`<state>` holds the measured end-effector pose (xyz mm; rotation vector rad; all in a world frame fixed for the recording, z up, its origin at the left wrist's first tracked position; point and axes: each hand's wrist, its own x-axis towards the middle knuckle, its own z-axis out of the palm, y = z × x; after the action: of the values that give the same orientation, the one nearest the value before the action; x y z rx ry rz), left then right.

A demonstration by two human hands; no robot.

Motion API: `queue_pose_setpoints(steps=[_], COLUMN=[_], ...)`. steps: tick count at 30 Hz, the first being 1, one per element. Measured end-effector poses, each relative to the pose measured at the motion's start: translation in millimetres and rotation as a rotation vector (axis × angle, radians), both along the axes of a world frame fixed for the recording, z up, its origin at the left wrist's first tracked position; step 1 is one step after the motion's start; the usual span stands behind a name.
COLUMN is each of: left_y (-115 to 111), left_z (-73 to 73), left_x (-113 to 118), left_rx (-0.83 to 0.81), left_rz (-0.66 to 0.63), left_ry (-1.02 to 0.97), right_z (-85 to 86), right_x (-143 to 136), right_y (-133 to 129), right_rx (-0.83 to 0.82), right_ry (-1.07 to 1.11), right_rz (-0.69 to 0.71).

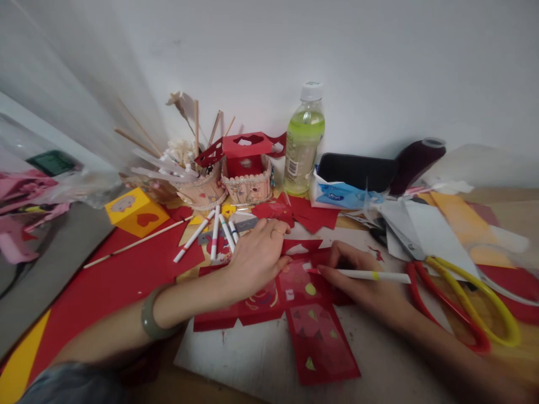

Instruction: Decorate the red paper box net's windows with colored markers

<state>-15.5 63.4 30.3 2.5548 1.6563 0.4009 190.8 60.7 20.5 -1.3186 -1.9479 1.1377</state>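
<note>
A red paper cutout [318,342] with flaps and coloured decorations lies on a pale board [236,359]. My left hand [261,249] rests on its upper part, fingers bent and turned to the right; whether they grip anything is hidden. In my right hand [353,275] is a white marker [391,276] with a yellow band, its pink tip pointing left, close above the middle panel. White and yellow shapes sit on that panel.
Several markers [214,235] lie behind my left hand. A yellow box [135,213] and a thin stick [138,242] are at the left. Decorated baskets [247,188], a green-drink bottle [304,140] and tissues [337,193] stand along the wall. Scissors [471,292] lie at right.
</note>
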Motion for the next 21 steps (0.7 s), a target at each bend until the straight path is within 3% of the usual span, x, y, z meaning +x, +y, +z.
queue_pose_setpoints(steps=[21], left_y=[0.5], left_z=[3.5], left_x=[0.1], left_rx=[-0.01], left_rz=[0.007], left_ry=[0.035], right_z=[1.4], right_x=[-1.1], right_y=[0.5], right_rx=[0.03], right_ry=[-0.011], right_rz=[-0.016])
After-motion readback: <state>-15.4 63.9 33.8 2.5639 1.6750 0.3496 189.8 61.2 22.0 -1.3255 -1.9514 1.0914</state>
